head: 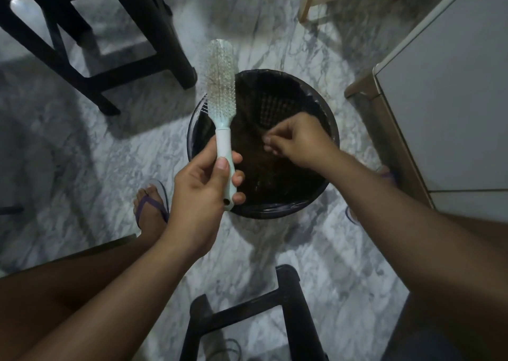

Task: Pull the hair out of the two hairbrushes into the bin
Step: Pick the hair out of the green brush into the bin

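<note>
The left hand (203, 184) clamps a pale-green plastic hairbrush (221, 86); at its 3 o'clock, the right hand (297, 143) bunches over a round black bin (275, 214), hold unclear.

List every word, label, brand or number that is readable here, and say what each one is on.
No text can be read in this view.
The hairbrush, gripped by the left hand, shows no lettering on its head or handle.
The bin and the white cabinet show no label.

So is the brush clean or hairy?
Hairy: brownish hair sits tangled among the bristles of the hairbrush that the left hand holds.
</note>
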